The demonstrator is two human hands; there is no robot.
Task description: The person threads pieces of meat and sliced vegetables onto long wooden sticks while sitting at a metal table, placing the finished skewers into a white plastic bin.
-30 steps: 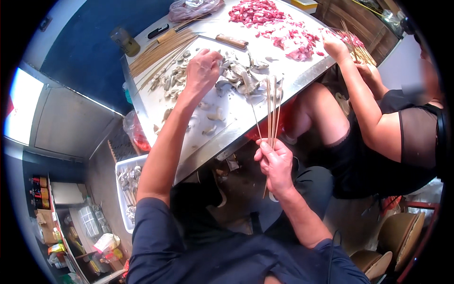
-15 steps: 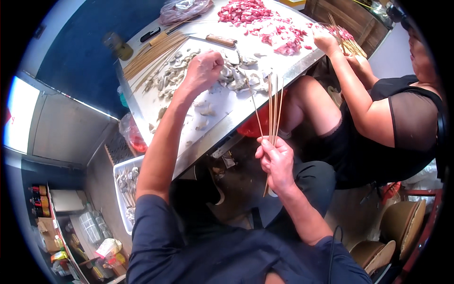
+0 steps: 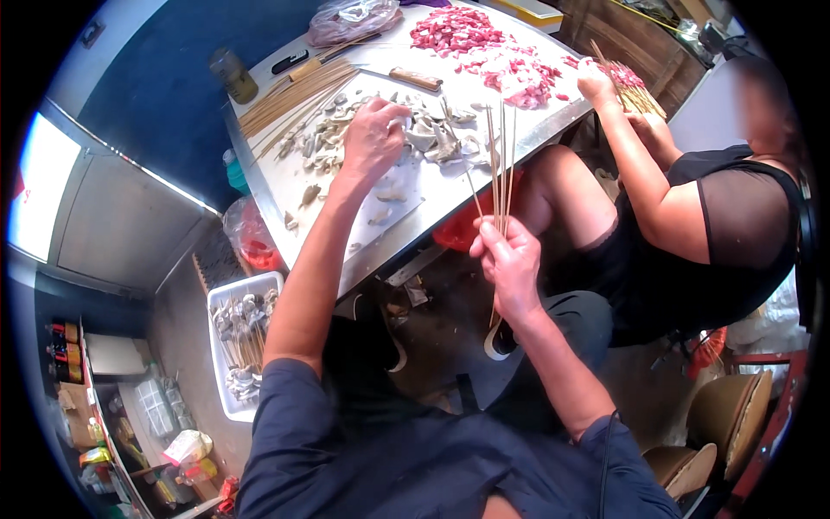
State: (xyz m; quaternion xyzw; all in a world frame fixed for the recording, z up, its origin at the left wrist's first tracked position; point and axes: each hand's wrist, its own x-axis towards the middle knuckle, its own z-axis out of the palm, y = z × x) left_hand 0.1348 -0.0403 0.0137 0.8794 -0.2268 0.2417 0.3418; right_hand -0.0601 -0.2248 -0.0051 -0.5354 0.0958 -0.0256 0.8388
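Several thin bamboo skewers [image 3: 502,177] stand fanned upward from my right hand [image 3: 510,264], closed around their lower parts in front of the table's near edge. One skewer leans left, apart from the others. My left hand [image 3: 374,143] is over the table with its fingers curled at a spread of grey-white, slippery-looking food pieces [image 3: 322,138]. What its fingertips pinch, if anything, is hidden. More of these pieces lie just right of the left hand, beyond the skewers' tips. The food's exact kind cannot be told.
On the white table [image 3: 285,186] lie loose skewers [image 3: 298,99], a wooden-handled knife [image 3: 416,79], a jar [image 3: 233,76] and chopped pink meat [image 3: 458,33]. A co-worker [image 3: 735,225] holds skewers at right. A white tray [image 3: 213,346] of filled skewers stands low at left.
My left hand's fingers have reached out slightly more over the grey-white pieces. My right hand still grips the skewers. The whole view has shifted a little, showing more of the tray.
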